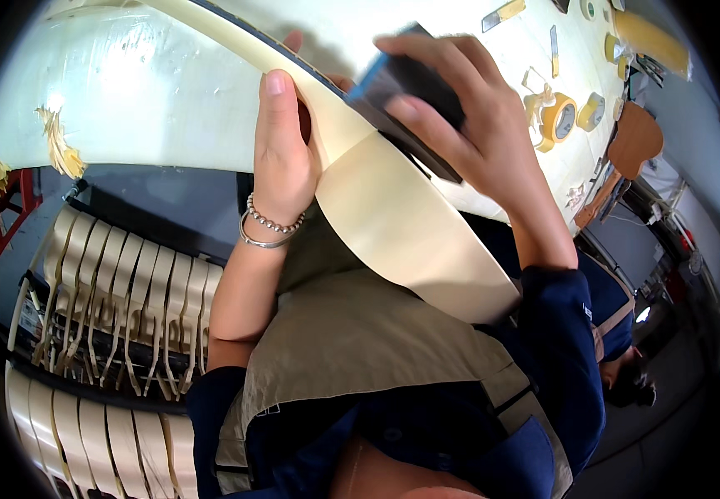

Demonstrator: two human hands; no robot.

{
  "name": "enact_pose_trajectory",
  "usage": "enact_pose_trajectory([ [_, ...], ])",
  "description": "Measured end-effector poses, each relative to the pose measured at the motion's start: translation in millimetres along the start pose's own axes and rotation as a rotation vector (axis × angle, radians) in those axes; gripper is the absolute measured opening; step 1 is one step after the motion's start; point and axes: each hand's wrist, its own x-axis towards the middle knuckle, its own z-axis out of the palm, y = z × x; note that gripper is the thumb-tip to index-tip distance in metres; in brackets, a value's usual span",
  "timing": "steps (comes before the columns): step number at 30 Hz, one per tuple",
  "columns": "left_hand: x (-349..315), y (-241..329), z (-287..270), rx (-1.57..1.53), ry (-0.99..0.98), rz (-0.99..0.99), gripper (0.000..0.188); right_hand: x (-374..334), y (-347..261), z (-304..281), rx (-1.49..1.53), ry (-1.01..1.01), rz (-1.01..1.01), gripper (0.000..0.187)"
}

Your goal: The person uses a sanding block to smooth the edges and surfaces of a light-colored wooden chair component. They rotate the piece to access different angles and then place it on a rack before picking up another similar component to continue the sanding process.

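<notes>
A cream, unpainted guitar (406, 212) rests slanted against my lap, its curved body side facing up. Its neck (235, 41) runs to the upper left, with a dark strip along the far edge. My left hand (285, 137) is wrapped around the neck near the body, thumb on the near side and fingertips showing beyond. In my right hand (476, 108) is a dark grey sanding block (414, 87) with a blue edge, slightly blurred. The block lies at the guitar's far edge where neck and body join; its contact face is hidden.
A pale worktable (169, 108) spans the far side, bearing yellow tape rolls (558, 118), a blade-like tool (503, 15) and scraps. At lower left, a rack (127, 283) holds several cream guitar parts. A red stool (7, 212) stands far left; another person (618, 324) is at right.
</notes>
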Motion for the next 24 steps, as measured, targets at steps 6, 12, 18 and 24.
enact_pose_trajectory([
  [6, -5.8, 4.3, -2.0, -0.040, -0.050, -0.024, 0.057, -6.1, 5.6, -4.4, 0.035, -0.050, -0.016, 0.037],
  [12, -1.1, -10.7, -9.4, 0.045, -0.060, -0.002, 0.049, 57.8, -1.6, 24.9, 0.085, 0.029, -0.050, 0.038],
  [18, -2.3, 0.5, -0.7, 0.163, -0.004, 0.122, 0.052, 52.8, -12.5, 16.8, 0.112, -0.079, 0.027, 0.036],
  [24, -4.0, -2.2, -0.6, 0.014, -0.078, 0.008, 0.048, 145.3, -37.9, 45.0, 0.071, 0.018, -0.036, 0.038],
])
